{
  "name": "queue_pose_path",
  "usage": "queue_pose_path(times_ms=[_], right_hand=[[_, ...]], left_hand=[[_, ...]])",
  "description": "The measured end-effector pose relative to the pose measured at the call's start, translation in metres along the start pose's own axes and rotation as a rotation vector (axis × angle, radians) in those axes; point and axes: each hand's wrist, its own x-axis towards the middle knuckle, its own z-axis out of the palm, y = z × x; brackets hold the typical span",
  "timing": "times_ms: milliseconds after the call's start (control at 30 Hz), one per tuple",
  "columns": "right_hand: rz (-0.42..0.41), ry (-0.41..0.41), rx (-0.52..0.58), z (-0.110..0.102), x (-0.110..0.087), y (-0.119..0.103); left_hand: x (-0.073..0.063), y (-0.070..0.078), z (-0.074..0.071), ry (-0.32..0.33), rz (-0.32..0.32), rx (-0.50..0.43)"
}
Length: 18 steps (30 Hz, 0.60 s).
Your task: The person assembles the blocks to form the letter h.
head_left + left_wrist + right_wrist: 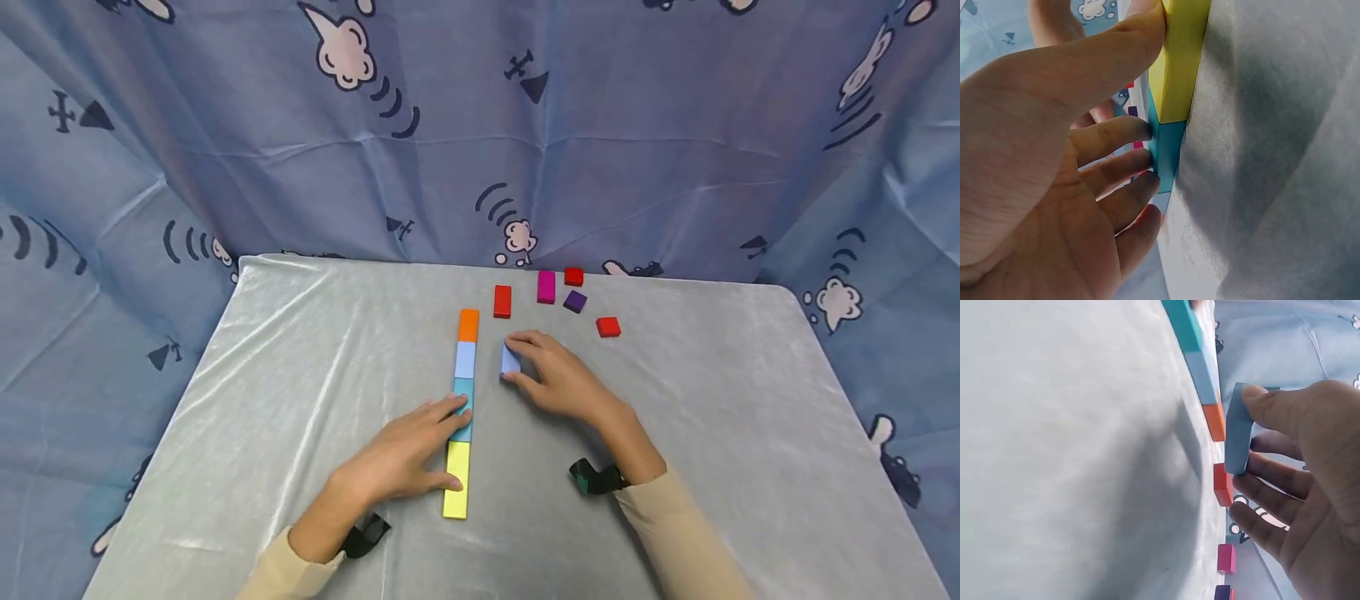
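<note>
A straight row of blocks runs away from me: yellow point(457, 482), teal point(462, 425), light blue point(465, 360) and orange point(468, 325) at the far end. My left hand point(401, 454) lies along the row's left side with its fingers loosely extended. Its thumb rests on the yellow block and its fingertips touch the teal one. My right hand point(562, 379) pinches a second light blue block point(1238, 431) between thumb and fingers, just right of the row. In the right wrist view this block is held up off the cloth, near the row's far end.
Beyond my right hand lie a red block point(502, 302), a magenta block point(546, 287), a purple block point(575, 301) and two small red blocks, one at the back point(573, 276) and one nearer point(608, 327). A patterned blue curtain point(450, 167) borders the pale cloth-covered table point(300, 350).
</note>
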Motion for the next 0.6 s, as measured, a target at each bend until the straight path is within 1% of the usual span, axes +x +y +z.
queue_pose_path(times_ms=[133, 367, 600], right_hand=[[-0.006, -0.003, -0.007, 0.008, -0.022, -0.002], [-0.009, 0.003, -0.028, 0.016, -0.055, -0.005], [-0.003, 0.054, -0.047, 0.022, -0.085, -0.004]], left_hand=[[0.000, 0.000, 0.001, -0.007, 0.000, 0.006], [-0.002, 0.000, 0.000, -0.013, -0.010, 0.020], [-0.001, 0.000, 0.000, -0.019, -0.013, 0.002]])
